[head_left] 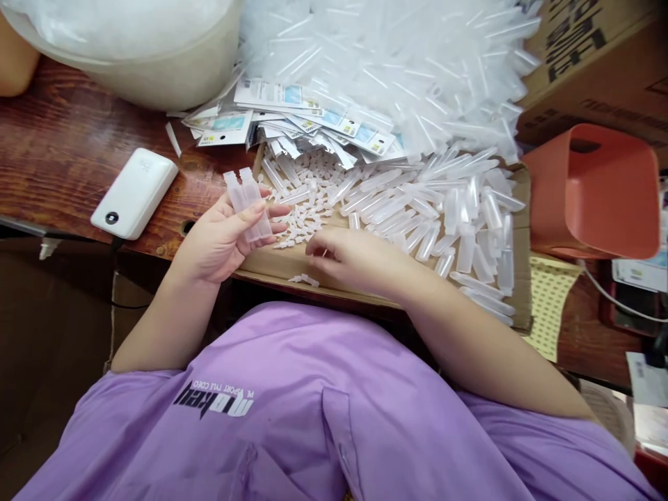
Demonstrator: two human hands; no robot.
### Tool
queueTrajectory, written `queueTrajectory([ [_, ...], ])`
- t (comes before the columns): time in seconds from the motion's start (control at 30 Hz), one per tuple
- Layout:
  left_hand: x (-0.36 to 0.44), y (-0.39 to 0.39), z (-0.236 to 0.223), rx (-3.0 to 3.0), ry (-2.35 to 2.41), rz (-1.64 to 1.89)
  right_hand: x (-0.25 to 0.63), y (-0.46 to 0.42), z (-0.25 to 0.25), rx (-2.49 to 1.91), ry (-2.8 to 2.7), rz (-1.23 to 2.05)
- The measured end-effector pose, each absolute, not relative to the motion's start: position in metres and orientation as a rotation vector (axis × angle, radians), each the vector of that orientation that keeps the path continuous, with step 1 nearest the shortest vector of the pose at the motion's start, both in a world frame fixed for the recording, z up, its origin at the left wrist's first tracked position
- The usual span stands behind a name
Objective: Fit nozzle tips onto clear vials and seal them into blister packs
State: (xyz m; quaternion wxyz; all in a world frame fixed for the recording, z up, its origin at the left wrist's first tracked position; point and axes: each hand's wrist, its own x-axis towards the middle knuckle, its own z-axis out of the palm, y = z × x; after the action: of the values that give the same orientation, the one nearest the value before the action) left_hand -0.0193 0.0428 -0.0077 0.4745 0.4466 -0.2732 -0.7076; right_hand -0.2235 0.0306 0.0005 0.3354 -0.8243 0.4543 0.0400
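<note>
My left hand (pixel 222 233) is closed on a couple of clear plastic tubes (pixel 248 205), held side by side with the thumb across them. To the right, my right hand (pixel 344 254) hovers over the front of a cardboard tray (pixel 266 263), its fingers curled; whether anything sits between them is hidden. Many small white plastic tips (pixel 307 216) lie scattered between the hands. A few more tips (pixel 303 280) rest by the tray's front edge. Loose clear tubes (pixel 417 209) cover the tray's right part.
Behind the tray rises a large heap of clear tubes (pixel 396 62), with printed cards (pixel 323 122) in front. A white power bank (pixel 134 193) and a big tub (pixel 156 69) stand left. An orange bin (pixel 553 202) and a cardboard box (pixel 600 76) are right.
</note>
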Motion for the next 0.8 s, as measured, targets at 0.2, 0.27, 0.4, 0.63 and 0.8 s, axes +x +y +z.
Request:
queueTrajectory([
  [0.2, -0.022, 0.050, -0.018, 1.065, -0.536, -1.883, -0.207, 0.039, -0.014, -2.249, 1.044, 0.452],
  [0.27, -0.024, 0.051, -0.021, 1.049, -0.533, -1.928, -0.204, 0.040, -0.013, -2.293, 1.043, 0.469],
  [0.4, -0.022, 0.053, -0.024, 1.060, -0.633, -2.020, -0.221, 0.031, -0.001, -2.240, 1.116, 0.370],
  [0.63, -0.029, 0.057, -0.017, 1.180, -1.109, -2.090, -0.264, 0.010, 0.026, -2.145, 1.074, -0.427],
  [0.8, -0.039, 0.057, -0.017, 1.160, -1.293, -2.147, -0.263, 0.001, 0.036, -2.269, 0.843, -0.192],
])
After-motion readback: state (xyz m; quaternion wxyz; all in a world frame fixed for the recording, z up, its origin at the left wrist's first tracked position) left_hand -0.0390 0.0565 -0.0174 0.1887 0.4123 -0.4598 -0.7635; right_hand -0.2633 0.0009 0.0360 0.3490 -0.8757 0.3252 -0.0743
